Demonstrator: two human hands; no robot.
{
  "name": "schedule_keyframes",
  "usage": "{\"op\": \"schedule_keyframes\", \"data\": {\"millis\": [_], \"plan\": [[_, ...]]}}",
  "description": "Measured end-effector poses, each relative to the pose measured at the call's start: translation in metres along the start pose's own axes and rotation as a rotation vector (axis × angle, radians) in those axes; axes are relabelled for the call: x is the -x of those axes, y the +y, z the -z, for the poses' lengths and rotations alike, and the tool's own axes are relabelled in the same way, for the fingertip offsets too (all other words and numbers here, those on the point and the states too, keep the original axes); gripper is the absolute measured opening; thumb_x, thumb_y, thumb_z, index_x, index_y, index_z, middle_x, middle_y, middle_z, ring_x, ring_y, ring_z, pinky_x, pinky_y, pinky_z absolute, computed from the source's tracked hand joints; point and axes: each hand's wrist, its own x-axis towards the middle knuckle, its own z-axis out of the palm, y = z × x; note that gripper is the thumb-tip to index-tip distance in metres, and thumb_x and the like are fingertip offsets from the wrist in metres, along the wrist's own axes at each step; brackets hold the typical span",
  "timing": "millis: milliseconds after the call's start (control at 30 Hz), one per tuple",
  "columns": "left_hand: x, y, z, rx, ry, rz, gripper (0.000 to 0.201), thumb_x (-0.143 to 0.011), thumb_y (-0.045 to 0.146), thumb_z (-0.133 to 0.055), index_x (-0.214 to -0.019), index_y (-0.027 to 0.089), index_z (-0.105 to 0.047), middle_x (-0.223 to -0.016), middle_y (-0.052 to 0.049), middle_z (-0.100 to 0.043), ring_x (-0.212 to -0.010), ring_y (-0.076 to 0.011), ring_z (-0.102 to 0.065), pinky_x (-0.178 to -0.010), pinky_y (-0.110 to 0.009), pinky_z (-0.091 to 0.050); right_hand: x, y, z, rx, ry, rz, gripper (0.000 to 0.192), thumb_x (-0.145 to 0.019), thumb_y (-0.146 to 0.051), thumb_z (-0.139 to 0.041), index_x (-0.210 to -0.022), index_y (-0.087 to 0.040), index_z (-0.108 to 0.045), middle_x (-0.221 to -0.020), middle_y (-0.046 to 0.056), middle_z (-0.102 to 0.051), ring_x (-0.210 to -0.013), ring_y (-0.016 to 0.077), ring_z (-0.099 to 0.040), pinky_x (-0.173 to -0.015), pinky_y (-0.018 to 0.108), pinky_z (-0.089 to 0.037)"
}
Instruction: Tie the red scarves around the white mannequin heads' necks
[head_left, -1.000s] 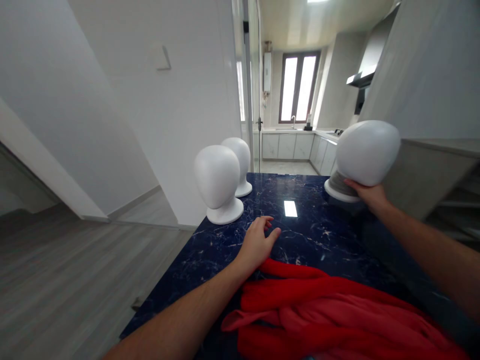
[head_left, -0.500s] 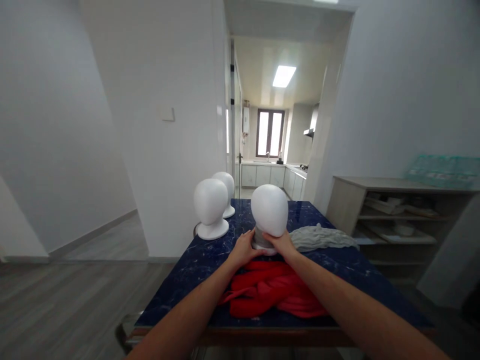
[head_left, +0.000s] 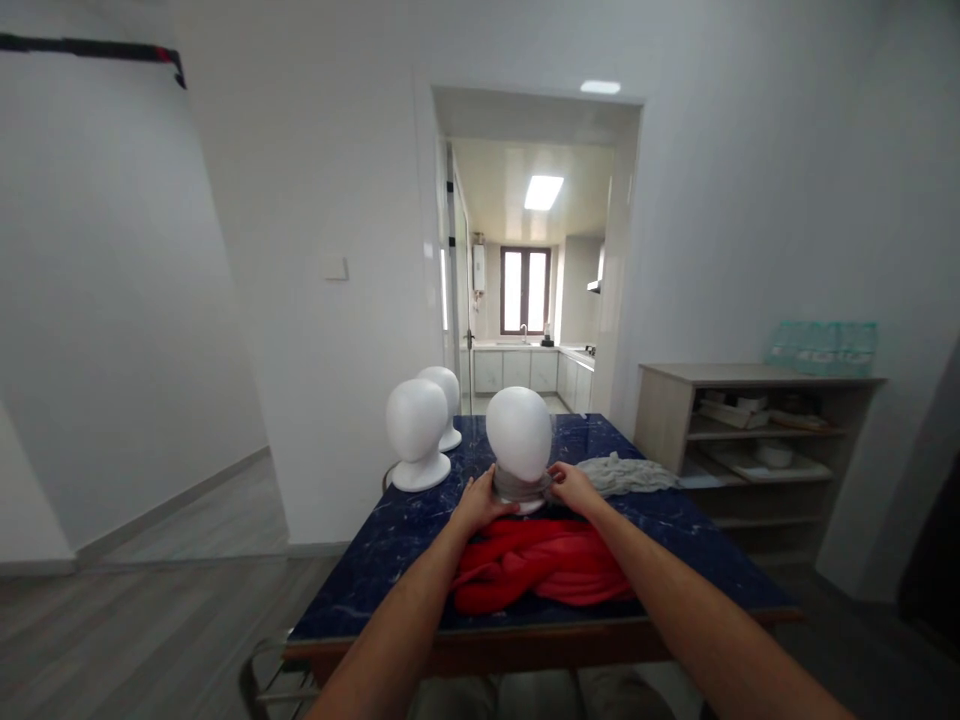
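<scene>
We have a grey band [head_left: 523, 489] of cloth wrapped around the neck of a white head form [head_left: 519, 432], which stands upright on the table [head_left: 367, 575], between two loose fabrics and a pair of bare forms. Our left hand [head_left: 478, 502] cups the band's left side, thumb and fingers apart; we cannot tell whether it grips. Our right hand [head_left: 571, 488] has its fingertips together, pinching the band's right edge. Just on the near side we see a red cloth [head_left: 540, 565] heaped; to the right lies a crumpled grey cloth [head_left: 630, 476]. Left of us stand a nearer white form [head_left: 417, 425] and a farther white form [head_left: 444, 386], partly hidden behind it. Far right, a shelf unit [head_left: 750, 373] carries bottles [head_left: 825, 347].
</scene>
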Motion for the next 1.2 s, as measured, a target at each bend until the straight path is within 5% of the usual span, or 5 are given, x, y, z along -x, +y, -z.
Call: {"op": "schedule_keyframes", "data": {"millis": [367,533,800,967,1200], "plan": [[-0.002,0.002,0.001,-0.027,-0.030,0.039,0.121,-0.075,0.057,-0.084,-0.170,0.018,-0.021,-0.167,-0.019,-0.045,-0.155,-0.0366,-0.043,-0.132,-0.055,-0.021,0.005,-0.006,0.001,0.235,-0.057,0.200,0.034,-0.076,-0.016,-0.080,-0.110,-0.020,-0.076,-0.120,0.010,-0.069,-0.113,0.0264,-0.063,-0.102,0.037,-0.048],[-0.002,-0.001,-0.001,-0.026,-0.047,0.053,0.122,-0.076,0.062,-0.082,-0.170,0.014,-0.020,-0.167,-0.022,-0.043,-0.156,-0.0354,-0.042,-0.133,-0.053,-0.018,0.012,-0.010,0.016,0.279,-0.122,0.260,0.003,-0.083,-0.019,-0.076,-0.085,-0.018,-0.075,-0.122,0.012,-0.071,-0.113,0.0261,-0.066,-0.104,0.035,-0.047],[0.000,0.001,0.000,-0.026,-0.055,0.033,0.117,-0.078,0.064,-0.080,-0.169,0.016,-0.024,-0.172,-0.021,-0.031,-0.159,-0.0356,-0.035,-0.133,-0.054,-0.015,0.050,-0.003,0.102,0.283,-0.245,0.354,0.019,-0.092,-0.034,-0.064,-0.090,-0.020,-0.077,-0.108,0.010,-0.077,-0.098,0.0252,-0.068,-0.093,0.035,-0.050],[0.000,0.001,0.000,0.002,-0.069,0.025,0.115,-0.077,0.062,-0.081,-0.169,0.018,-0.026,-0.174,-0.020,-0.028,-0.160,-0.0349,-0.032,-0.134,-0.056,-0.012,0.100,0.025,0.173,0.261,-0.191,0.111,0.044,-0.091,-0.063,-0.059,-0.075,-0.022,-0.068,-0.075,0.004,-0.068,-0.072,0.0204,-0.058,-0.071,0.030,-0.047],[-0.001,0.001,0.001,0.004,-0.074,0.028,0.112,-0.077,0.061,-0.082,-0.166,0.017,-0.031,-0.175,-0.022,-0.021,-0.161,-0.0358,-0.031,-0.134,-0.056,-0.011,0.177,0.077,0.269,0.097,-0.236,-0.148,0.061,-0.080,-0.086,-0.059,-0.073,-0.026,-0.067,-0.080,0.010,-0.067,-0.080,0.0282,-0.066,-0.076,0.039,-0.055]]}}
